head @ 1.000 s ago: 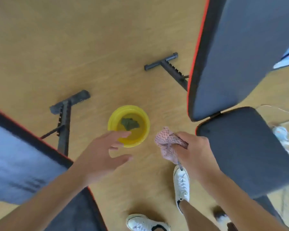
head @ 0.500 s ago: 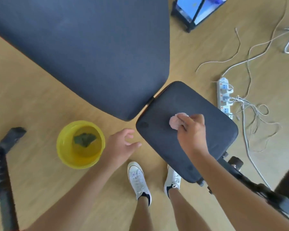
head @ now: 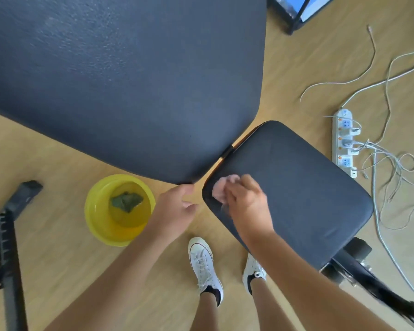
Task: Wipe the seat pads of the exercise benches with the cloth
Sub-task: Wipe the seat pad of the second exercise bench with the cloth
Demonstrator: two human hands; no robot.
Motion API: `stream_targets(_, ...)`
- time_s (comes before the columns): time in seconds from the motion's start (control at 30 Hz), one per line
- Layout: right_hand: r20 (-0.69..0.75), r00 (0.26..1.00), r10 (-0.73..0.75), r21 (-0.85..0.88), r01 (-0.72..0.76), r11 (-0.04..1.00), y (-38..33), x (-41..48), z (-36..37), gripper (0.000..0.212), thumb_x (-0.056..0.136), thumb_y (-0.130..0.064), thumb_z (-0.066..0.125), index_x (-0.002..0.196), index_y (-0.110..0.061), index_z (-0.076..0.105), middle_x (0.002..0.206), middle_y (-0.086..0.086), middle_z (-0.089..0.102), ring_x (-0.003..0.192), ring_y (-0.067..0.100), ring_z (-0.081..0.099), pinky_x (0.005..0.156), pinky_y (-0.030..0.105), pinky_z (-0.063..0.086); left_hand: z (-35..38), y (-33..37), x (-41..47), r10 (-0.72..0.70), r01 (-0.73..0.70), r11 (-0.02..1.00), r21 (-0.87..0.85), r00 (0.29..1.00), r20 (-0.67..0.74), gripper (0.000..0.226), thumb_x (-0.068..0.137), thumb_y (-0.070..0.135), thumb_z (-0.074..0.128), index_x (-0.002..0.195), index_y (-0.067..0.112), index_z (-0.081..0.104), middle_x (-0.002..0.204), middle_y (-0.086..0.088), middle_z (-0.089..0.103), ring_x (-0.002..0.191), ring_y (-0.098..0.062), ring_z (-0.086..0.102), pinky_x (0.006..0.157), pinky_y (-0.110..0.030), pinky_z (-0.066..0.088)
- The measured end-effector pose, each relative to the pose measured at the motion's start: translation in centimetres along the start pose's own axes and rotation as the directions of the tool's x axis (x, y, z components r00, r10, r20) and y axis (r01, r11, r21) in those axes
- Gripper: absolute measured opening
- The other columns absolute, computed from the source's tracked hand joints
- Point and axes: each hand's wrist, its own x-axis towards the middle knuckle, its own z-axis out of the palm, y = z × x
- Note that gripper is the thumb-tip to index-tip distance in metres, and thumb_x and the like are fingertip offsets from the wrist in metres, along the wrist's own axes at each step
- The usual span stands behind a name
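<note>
A dark seat pad (head: 304, 187) of an exercise bench lies right of centre, with the bench's long back pad (head: 120, 80) above and left of it. My right hand (head: 246, 201) presses a crumpled pink cloth (head: 222, 188) onto the seat pad's near-left corner. My left hand (head: 177, 209) hovers over the floor just left of that corner, fingers loosely curled and holding nothing, its fingertips close to the back pad's lower tip.
A yellow bowl (head: 98, 225) with water and a green cloth (head: 127, 201) sits on the wooden floor to the left. A second bench's black frame (head: 7, 254) is at far left. A power strip (head: 344, 142) with tangled white cables (head: 387, 168) lies right. My white shoes (head: 203, 261) stand below.
My right hand has slid the pink cloth from the middle of the seat pad towards its near-left corner. My left hand has risen towards the back pad's tip. The view has closed in.
</note>
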Motion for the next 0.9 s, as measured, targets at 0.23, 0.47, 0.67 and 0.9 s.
stream_targets(0.23, -0.092, 0.994, 0.067, -0.120, -0.078, 0.990, 2.1, 4.7, -2.1, 0.011, 0.086, -0.007, 0.067, 0.093, -0.014, 0.072, 0.090, 0.000, 0.051, 0.076, 0.021, 0.054, 0.064, 0.032, 0.048, 0.4, -1.0, 0.3, 0.019, -0.018, 1.000, 0.017, 0.999, -0.027, 0.044, 0.099, 0.010, 0.059, 0.141, 0.022, 0.061, 0.137, 0.007, 0.069, 0.120, -0.014, 0.069, 0.103, -0.028, 0.051)
stream_targets(0.47, 0.448, 0.844, -0.296, -0.038, 0.349, 0.936, -0.6, 1.4, -0.5, 0.039, 0.054, -0.011, 0.086, 0.084, -0.018, 0.064, 0.080, -0.004, 0.051, 0.075, 0.022, 0.056, 0.060, 0.033, 0.057, 1.2, -0.1, 0.9, 0.036, -0.038, 0.999, -0.036, 0.998, -0.046, 0.050, 0.097, 0.000, 0.056, 0.142, 0.020, 0.060, 0.134, 0.007, 0.069, 0.109, -0.010, 0.068, 0.091, -0.015, 0.054)
stream_targets(0.67, -0.061, 0.989, 0.132, 0.081, -0.126, 0.989, 1.0, 4.9, -0.7, 0.012, 0.080, -0.007, 0.050, 0.080, 0.004, 0.054, 0.067, 0.023, 0.056, 0.054, 0.031, 0.047, 0.047, 0.031, 0.040, 1.6, 0.2, 0.9, 0.036, -0.036, 0.999, 0.003, 0.998, -0.051, 0.045, 0.099, 0.005, 0.054, 0.141, 0.021, 0.061, 0.138, 0.004, 0.068, 0.123, -0.018, 0.068, 0.104, -0.031, 0.053)
stream_targets(0.9, 0.440, 0.799, -0.411, -0.226, 0.541, 0.810, 4.9, 2.8, -3.9, 0.027, 0.065, -0.010, 0.077, 0.090, -0.017, 0.069, 0.091, 0.004, 0.061, 0.078, 0.023, 0.061, 0.054, 0.033, 0.057, 1.6, 1.6, 1.3, 0.038, -0.039, 0.999, 0.025, 0.999, 0.026, 0.057, 0.093, 0.001, 0.051, 0.147, 0.017, 0.056, 0.135, -0.006, 0.071, 0.119, -0.019, 0.070, 0.092, -0.023, 0.048)
